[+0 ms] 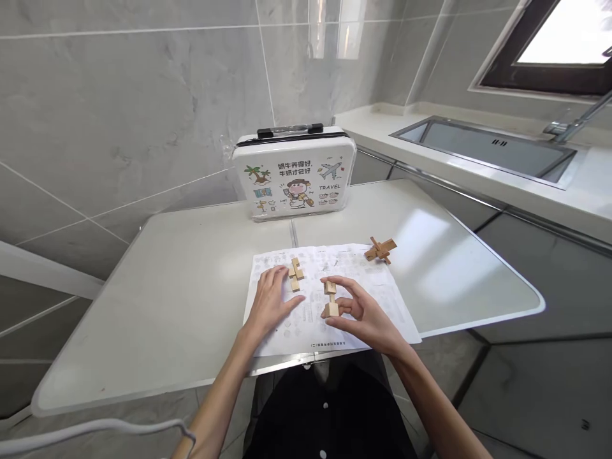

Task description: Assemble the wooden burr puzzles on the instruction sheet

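My right hand (356,309) grips a notched wooden puzzle piece (331,310) between thumb and fingers, above a printed paper sheet (377,293). The piece is narrow in the middle with a block at each end. My left hand (273,296) rests on the sheet with thumb and fingers apart. Beside its fingertips are light wooden puzzle pieces (296,274), set against each other; whether the fingertips touch them I cannot tell. A darker assembled wooden puzzle (380,250) with crossing sticks lies at the sheet's upper right edge.
A white carry case (296,175) with cartoon prints stands at the back of the folding table (191,299). To the right is a counter with a sink (488,146) and a faucet (568,127). A white cable (119,426) crosses the lower left.
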A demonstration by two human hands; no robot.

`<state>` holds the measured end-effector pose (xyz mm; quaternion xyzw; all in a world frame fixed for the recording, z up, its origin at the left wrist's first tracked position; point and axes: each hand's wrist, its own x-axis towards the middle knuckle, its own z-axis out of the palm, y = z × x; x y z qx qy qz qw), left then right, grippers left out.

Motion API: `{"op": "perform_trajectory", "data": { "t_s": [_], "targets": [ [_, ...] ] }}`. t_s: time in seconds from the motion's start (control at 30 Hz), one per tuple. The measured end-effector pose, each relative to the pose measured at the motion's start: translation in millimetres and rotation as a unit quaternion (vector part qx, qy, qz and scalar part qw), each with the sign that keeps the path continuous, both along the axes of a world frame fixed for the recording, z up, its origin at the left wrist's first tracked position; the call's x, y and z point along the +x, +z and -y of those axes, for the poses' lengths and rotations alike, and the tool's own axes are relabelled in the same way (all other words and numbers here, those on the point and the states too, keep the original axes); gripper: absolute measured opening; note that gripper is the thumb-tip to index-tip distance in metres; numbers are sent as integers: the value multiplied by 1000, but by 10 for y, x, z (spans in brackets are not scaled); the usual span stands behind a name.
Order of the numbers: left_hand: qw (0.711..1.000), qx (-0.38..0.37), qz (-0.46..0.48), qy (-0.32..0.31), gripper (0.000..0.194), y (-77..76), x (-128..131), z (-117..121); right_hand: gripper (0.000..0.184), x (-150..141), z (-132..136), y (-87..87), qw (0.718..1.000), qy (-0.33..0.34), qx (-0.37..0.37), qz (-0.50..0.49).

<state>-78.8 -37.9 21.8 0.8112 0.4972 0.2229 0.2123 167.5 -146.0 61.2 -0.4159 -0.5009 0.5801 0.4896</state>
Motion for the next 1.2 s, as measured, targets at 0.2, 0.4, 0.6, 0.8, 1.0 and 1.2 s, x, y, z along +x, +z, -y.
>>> {"op": "perform_trajectory", "data": {
  "t_s": [0.2, 0.4, 0.6, 0.8, 1.0, 1.2],
  "targets": [
    [1000, -14, 13, 13, 54, 41, 51, -114, 65, 101, 138, 22, 1000, -7, -9, -6],
    [994, -63, 84, 26, 65, 151, 10, 47, 62, 104, 205, 48, 999, -15, -25, -13],
    [844, -288, 451, 42, 79, 417, -3, 428, 62, 47, 270, 74, 999, -8, -29, -31],
    [828, -278, 486, 37, 75, 608, -14, 585, 64, -11, 330, 167, 999, 3, -19, -28],
    [950, -109, 292, 29, 62, 724, 92, 702, 60, -43, 372, 232, 999, -10, -21, -21],
    [989, 8, 144, 22, 58, 823, 150, 816, 58, -67, 388, 275, 999, -10, -39, -30]
  ]
}}
